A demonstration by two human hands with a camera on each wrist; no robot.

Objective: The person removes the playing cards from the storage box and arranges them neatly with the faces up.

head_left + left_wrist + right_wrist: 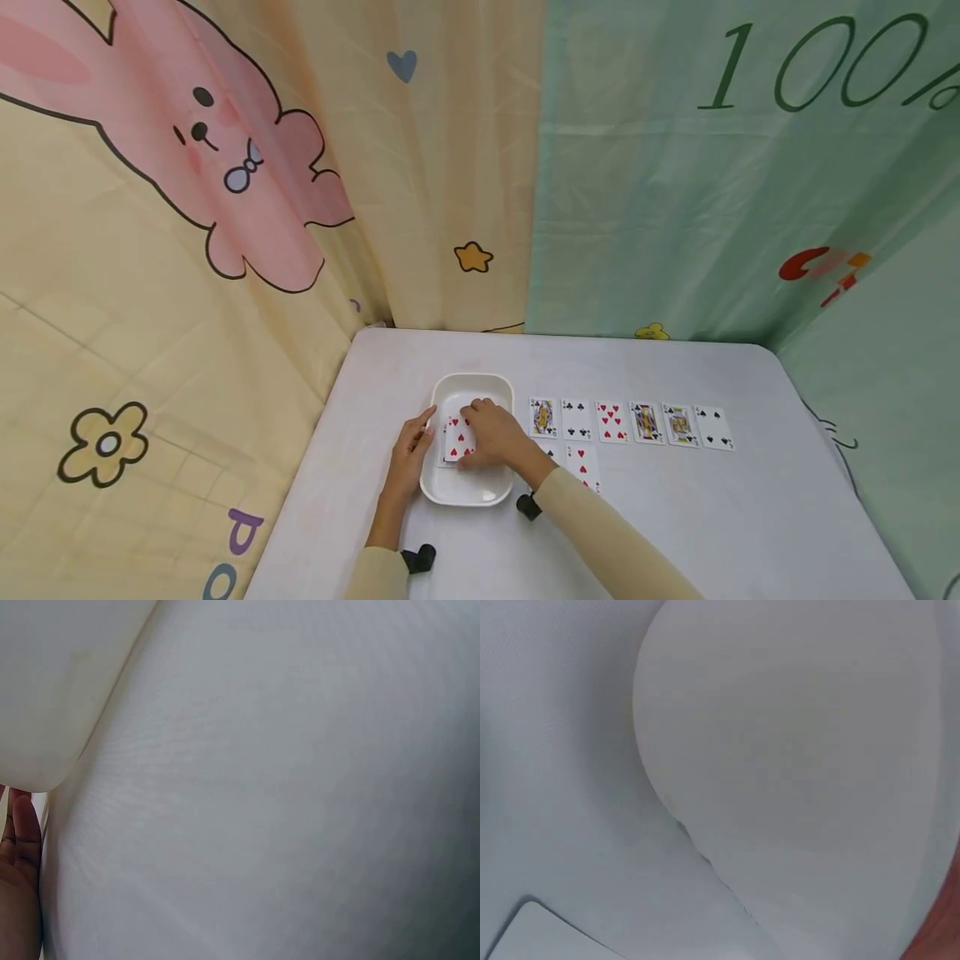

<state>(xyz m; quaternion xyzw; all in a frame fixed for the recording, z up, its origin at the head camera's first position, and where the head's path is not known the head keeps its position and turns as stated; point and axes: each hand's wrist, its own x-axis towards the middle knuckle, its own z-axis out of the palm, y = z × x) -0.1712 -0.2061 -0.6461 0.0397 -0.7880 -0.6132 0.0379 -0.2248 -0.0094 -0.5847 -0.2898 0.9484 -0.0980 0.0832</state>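
A white tray (465,496) stands on the table with a small stack of playing cards inside, a heart card (454,446) face up on top. My right hand (491,429) reaches over the tray and pinches that card, fingers at its upper right corner and thumb by its lower right one. At the tray's left rim rests my left hand (407,450), its fingertips touching the side. In the left wrist view, part of the left hand (21,847) shows beside the tray wall (60,690). The right wrist view shows the tray's white outer wall (795,750), with the pinched card out of sight.
Right of the tray lies a row of several face-up cards, from a face card (542,417) to a black-suit card (714,427). Below it, a second row includes a heart card (582,463), partly covered by the right forearm. Patterned curtains (465,167) enclose the white table (712,517).
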